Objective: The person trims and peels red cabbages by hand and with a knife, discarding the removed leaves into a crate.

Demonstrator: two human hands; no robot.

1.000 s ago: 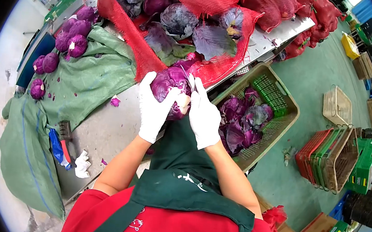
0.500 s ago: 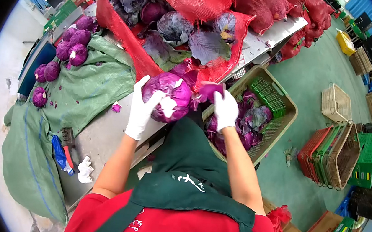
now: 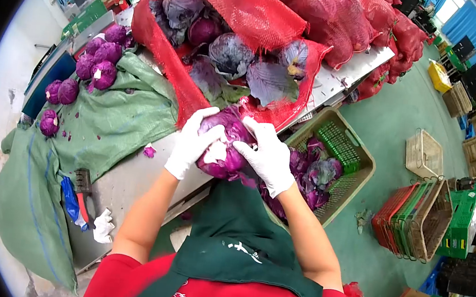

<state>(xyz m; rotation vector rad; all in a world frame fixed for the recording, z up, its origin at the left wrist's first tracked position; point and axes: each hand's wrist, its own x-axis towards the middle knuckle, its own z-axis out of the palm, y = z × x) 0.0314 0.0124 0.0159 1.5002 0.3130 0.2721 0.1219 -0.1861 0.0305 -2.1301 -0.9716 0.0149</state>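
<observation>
A purple cabbage (image 3: pixel 226 162) with a pale cut stem is held between my hands at the table's front edge. My left hand (image 3: pixel 193 143), white-gloved, grips its left side, thumb by the stem. On the right side, my right hand (image 3: pixel 269 157), gloved too, presses its fingers and thumb on the outer leaves. Behind them lies an open red mesh bag (image 3: pixel 171 62) of cabbages and loose leaves. To the right, below table height, a green-brown crate (image 3: pixel 357 182) contains purple leaves.
Several peeled cabbages (image 3: pixel 104 74) sit at the left by a green sack (image 3: pixel 39 196). A red-handled tool (image 3: pixel 83 198) and crumpled white item (image 3: pixel 103 226) lie near the table edge. Full red bags (image 3: pixel 323 17) are behind; stacked baskets (image 3: pixel 418 213) stand on the floor.
My right hand, which held a loose purple leaf over the crate half a second ago, is back on the cabbage without that leaf. The cabbage stays in my left hand.
</observation>
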